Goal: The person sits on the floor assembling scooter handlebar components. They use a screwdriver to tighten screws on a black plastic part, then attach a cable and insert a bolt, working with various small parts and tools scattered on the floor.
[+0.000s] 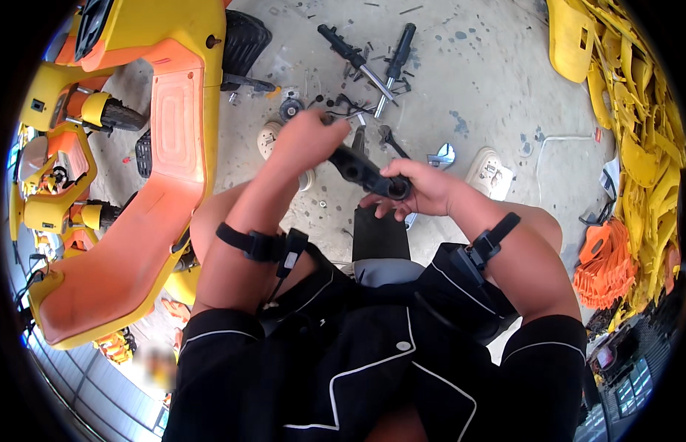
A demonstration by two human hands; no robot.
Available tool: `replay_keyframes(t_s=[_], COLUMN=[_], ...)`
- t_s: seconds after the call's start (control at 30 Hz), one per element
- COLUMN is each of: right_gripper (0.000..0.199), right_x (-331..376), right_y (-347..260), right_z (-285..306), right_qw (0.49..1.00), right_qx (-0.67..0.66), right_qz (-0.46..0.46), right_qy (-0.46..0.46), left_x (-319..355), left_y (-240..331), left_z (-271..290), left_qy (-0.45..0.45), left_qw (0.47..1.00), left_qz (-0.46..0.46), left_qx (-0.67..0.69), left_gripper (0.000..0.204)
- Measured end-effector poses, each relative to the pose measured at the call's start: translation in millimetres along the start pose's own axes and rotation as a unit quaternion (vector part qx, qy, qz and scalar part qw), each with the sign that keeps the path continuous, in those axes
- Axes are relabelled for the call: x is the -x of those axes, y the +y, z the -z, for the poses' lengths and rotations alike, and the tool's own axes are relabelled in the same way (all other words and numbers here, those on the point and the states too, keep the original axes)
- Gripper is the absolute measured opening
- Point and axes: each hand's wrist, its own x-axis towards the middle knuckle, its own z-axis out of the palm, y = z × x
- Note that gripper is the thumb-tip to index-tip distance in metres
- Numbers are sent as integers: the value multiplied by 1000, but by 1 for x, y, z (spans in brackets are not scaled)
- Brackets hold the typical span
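Black bracket [364, 172], likely rigid, weighty, best held by its ends, is clasped by left hand [308, 140], pinched by right hand [424, 189].

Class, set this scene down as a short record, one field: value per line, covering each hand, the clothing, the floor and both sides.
Left hand: closed on the upper-left end of a black part
Right hand: gripping its lower-right end
Clothing: black, white piping
Floor: two black-and-silver tubes
Left side: yellow-and-orange vehicle body
Right side: heaped yellow panels, stacked orange pieces
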Motion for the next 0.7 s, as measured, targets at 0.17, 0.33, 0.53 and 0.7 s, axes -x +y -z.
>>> replay_keyframes(t_s=[0.17, 0.33, 0.53, 0.7], right_gripper=[65, 76, 39, 27], right_x=[-27, -115, -260, -336], right_y=[27, -32, -69, -54], right_z=[20, 90, 90, 97], right_qw=[989, 819, 699, 478], right_qx=[85, 511, 652, 845], right_qz=[-115, -5, 200, 154], right_qy=[51, 259, 216, 181], left_x=[-11, 2, -10, -22], left_y=[-63, -68, -78, -82], left_z=[-54, -55, -49, -42], left_qy=[-38, -38, -7, 9], left_qw=[999, 995, 997, 997], left_qz=[38, -6, 9, 54], left_qx=[-9, -92, -80, -49], left_gripper=[47, 42, 37, 35])
